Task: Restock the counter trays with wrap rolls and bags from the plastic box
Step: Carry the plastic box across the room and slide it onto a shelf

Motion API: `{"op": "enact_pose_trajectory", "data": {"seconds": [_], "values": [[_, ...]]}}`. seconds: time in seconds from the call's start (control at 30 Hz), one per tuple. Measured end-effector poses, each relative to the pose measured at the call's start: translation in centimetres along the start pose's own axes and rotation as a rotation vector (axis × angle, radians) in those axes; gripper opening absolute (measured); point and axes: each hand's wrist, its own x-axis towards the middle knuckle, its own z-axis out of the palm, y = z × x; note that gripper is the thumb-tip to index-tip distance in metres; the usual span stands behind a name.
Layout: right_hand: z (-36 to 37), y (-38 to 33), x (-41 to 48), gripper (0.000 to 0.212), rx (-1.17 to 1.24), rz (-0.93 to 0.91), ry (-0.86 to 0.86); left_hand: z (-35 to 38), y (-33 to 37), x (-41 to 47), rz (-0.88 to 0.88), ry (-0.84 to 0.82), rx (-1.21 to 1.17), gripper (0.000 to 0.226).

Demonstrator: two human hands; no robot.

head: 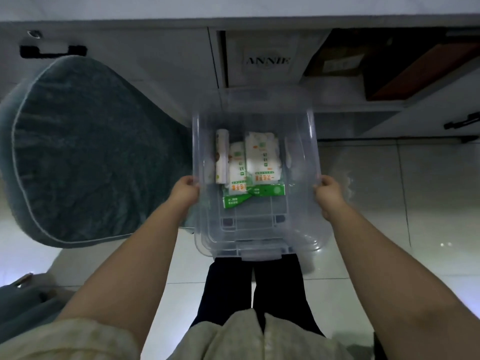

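**Head view.** A person stood on a pale tiled floor (389, 190) facing white cabinet fronts (155, 61), carrying a transparent rectangular plastic box (314, 141) level, well clear of the floor. The left hand (185, 189) gripped the box's left rim and the right hand (328, 194) its right rim. On each hand the fingers were curled over the edge and pressed together; the fingertips inside the wall could not be made out.

On the box floor, a white wrap roll (221, 157) lay along the left wall in the far half. Just beside it, towards the middle, lay two white-and-green packets of bags (262, 157), the right packet overlapping the left one. The near half of the box floor and its right side were bare.

A dark green padded cushion (85, 152) leaned against the cabinets at left. A white carton lettered ANNIE (267, 61) stood in an open compartment beyond the box's far edge.

The counter trays were not in view. Judged from this, the task was at an early carrying stage: all visible stock sat in the box, and nothing was shown placed. Left to do were setting the box down and moving roll and packets to the trays.
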Motion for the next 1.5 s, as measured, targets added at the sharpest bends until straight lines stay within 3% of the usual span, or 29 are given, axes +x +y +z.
{"op": "enact_pose_trajectory", "data": {"seconds": [0.17, 0.3, 0.53, 0.73, 1.03, 1.23, 1.5], "values": [[-4.4, -0.1, -3.1, 0.021, 0.124, -0.040, 0.142, -0.2, 4.5, -4.5, 0.136, -0.093, -0.102, 0.019], [-11.2, 1.5, -7.7, 0.018, 0.294, -0.002, 0.315, 2.4, 9.2, -9.5, 0.202, -0.325, -0.257, 0.016], [-24.9, 3.7, -16.3, 0.021, 0.565, -0.081, 0.504, 11.5, 18.3, -16.8, 0.307, -0.799, -0.183, 0.050], [-37.4, 8.2, -20.3, 0.024, 0.804, -0.191, 0.622, 22.9, 25.0, -24.8, 0.398, -1.060, -0.041, 0.060], [-58.2, 16.5, -20.0, 0.022, 0.932, -0.252, 0.793, 46.0, 31.8, -39.0, 0.508, -1.237, 0.054, 0.060], [-71.8, 16.4, -17.5, 0.025, 0.887, -0.270, 0.821, 56.3, 37.0, -42.9, 0.470, -1.417, 0.089, 0.063], [-82.1, 14.5, -6.1, 0.024, 0.944, -0.257, 0.864, 70.4, 47.1, -43.7, 0.535, -1.285, 0.083, 0.052]]}}
